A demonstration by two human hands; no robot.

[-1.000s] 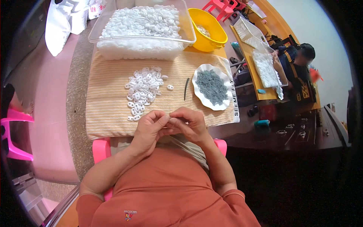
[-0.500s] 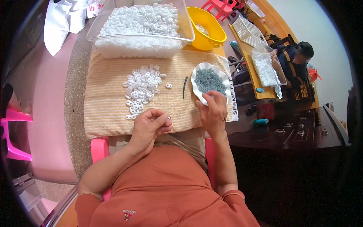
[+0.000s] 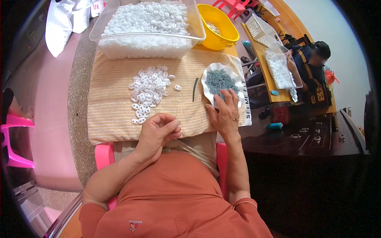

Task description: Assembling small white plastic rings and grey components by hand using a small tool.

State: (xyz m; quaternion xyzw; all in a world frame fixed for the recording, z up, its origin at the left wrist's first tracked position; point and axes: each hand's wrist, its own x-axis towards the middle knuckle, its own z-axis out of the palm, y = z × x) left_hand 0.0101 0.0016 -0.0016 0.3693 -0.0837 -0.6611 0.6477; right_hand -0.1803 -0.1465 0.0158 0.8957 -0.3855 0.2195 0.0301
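My left hand [image 3: 158, 130] is closed in a pinch near the front edge of the striped cloth [image 3: 113, 107]. A small white two-holed oval plastic piece showed at its fingertips a moment ago; now the fingers mostly hide it. My right hand [image 3: 227, 117] has its fingers apart over the near rim of a white scalloped dish [image 3: 206, 92]. Its fingertips touch the small grey-green pieces [image 3: 220, 81] heaped there. Just beyond my left hand lies a loose pile of white two-holed ovals [image 3: 149, 89]. One white oval [image 3: 177, 87] sits apart, right of the pile.
A thin dark stick [image 3: 195, 89] lies left of the dish. At the back stand a clear bin [image 3: 149, 37] full of white pieces and a yellow basin [image 3: 220, 31]. On the right, a person [image 3: 313, 65] sits by another table [image 3: 260, 51] holding a white basket [image 3: 260, 29].
My right hand has shifted slightly right and its fingers have spread over the grey-green pieces. My left hand keeps its pinch, and the white piece there is less visible.
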